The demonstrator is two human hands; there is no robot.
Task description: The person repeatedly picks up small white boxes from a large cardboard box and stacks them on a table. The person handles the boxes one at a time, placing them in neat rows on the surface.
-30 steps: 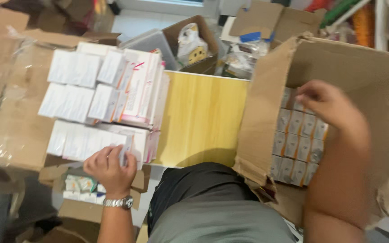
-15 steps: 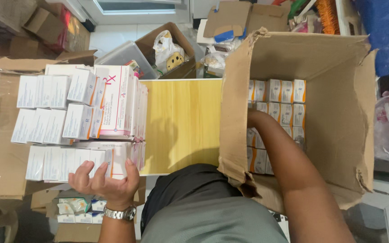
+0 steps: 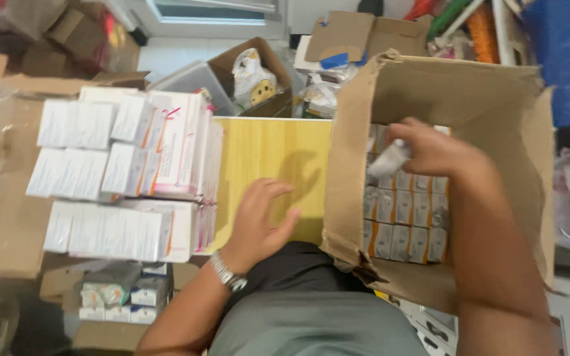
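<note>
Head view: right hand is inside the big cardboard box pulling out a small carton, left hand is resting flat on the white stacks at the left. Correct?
Not quite. In the head view the left hand is off the white stacks; it hovers open over the yellow table, beside them. The rest holds: the right hand is inside the big cardboard box, gripping a small carton.

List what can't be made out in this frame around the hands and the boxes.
Head view only:
- Right hand: motion blur hides whether it grips the small box or only touches it.
- Carton: the arm and hand cover part of its packed rows, so no count.
- Left hand: blurred, open over the yellow table; contact unclear.
- White stacks: print too blurred to read.
</note>
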